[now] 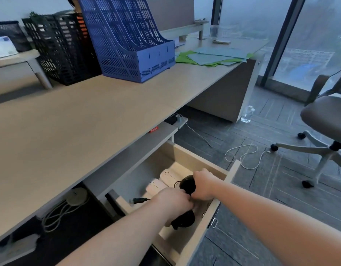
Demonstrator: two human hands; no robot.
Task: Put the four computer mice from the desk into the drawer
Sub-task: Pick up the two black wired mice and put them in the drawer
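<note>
1. the table (73,120) carried a blue file rack (127,41) and a black mesh rack (64,48) at the back, with green and blue paper sheets (214,56) further right; no mouse showed on its top.
2. an office chair (323,120) stood on the carpet to the right, a white cable (242,156) lay looped on the floor near it, and a clear bottle (247,114) stood by the table's end panel.
3. the drawer (231,173) under the table's front edge was pulled open.
4. inside it, two white mice (165,179) lay side by side toward the back.
5. the right hand (203,184) reached over the drawer's front rim, fingers curled around a black mouse (188,184) just beside the white ones.
6. the left hand (173,200) reached in from below, fingers bunched and closed on a second black mouse (185,219), which sat lower in the drawer.
7. a black usb plug (139,200) stuck out left of the left hand.
8. the two hands touched at the fingertips.
</note>
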